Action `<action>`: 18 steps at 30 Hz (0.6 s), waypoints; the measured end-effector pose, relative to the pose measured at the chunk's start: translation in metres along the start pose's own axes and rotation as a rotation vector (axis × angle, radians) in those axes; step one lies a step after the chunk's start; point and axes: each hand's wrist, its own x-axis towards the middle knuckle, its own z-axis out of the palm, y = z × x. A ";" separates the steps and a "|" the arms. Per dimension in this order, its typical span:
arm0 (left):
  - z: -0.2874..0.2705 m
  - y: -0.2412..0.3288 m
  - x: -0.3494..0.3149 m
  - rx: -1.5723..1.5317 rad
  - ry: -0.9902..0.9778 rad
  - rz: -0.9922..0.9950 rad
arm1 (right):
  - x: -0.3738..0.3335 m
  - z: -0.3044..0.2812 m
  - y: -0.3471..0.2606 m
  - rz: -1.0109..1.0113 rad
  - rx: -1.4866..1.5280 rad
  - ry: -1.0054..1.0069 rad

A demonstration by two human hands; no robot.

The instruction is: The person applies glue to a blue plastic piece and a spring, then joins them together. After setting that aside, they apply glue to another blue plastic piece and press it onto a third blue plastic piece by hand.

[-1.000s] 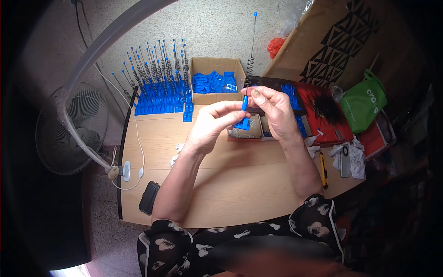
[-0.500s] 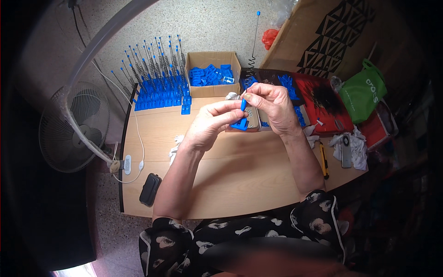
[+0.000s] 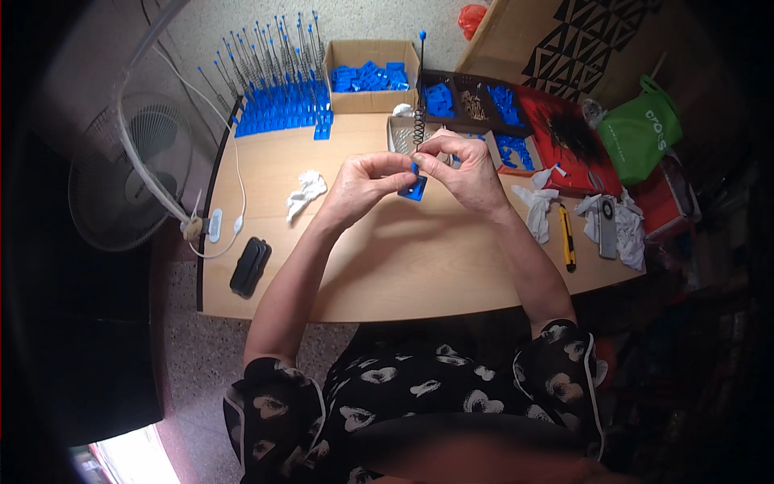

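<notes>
Between both hands, over the middle of the table, is a blue plastic stand base (image 3: pixel 414 192) with an upright dark coiled wire (image 3: pixel 419 127) tipped by a small blue ball. My left hand (image 3: pixel 360 185) pinches the base's blue upright stem between thumb and fingers. Closed just above it, my right hand (image 3: pixel 470 175) grips the foot of the wire, where wire and stem meet. The fingertips partly cover that joint. Behind the hands lies a light tray (image 3: pixel 398 139) of small pieces, partly hidden by the right hand.
Similar blue stands (image 3: pixel 282 111) crowd the back left, beside a cardboard box (image 3: pixel 375 102) of blue parts. A dark sectioned tray (image 3: pixel 472 123) and a red tray (image 3: pixel 528 105) lie back right. Rightward are a yellow utility knife (image 3: pixel 568 238) and white cloths (image 3: pixel 535 211); a black case (image 3: pixel 251 266) lies left.
The whole view has shifted, so the table sits higher in it. Against the table, both hands have come a little nearer to me with the stand, and its wire leans less.
</notes>
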 end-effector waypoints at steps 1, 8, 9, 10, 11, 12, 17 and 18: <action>0.001 -0.013 0.004 0.050 0.027 0.032 | -0.005 0.002 0.010 0.022 -0.022 0.014; 0.003 -0.073 0.014 0.555 0.205 0.215 | -0.024 0.020 0.082 -0.011 -0.106 0.018; -0.001 -0.082 0.013 0.555 0.208 0.210 | -0.025 0.022 0.087 -0.024 -0.144 0.016; 0.002 -0.082 0.012 0.627 0.213 0.234 | -0.028 0.023 0.090 -0.017 -0.143 0.015; 0.003 -0.082 0.012 0.700 0.219 0.257 | -0.029 0.024 0.094 -0.006 -0.139 0.027; 0.006 -0.082 0.012 0.696 0.217 0.251 | -0.031 0.025 0.097 0.004 -0.134 0.038; 0.004 -0.084 0.009 0.677 0.242 0.197 | -0.028 0.031 0.096 0.065 -0.036 0.041; 0.001 -0.085 0.010 0.672 0.250 0.184 | -0.027 0.033 0.096 0.048 -0.079 0.032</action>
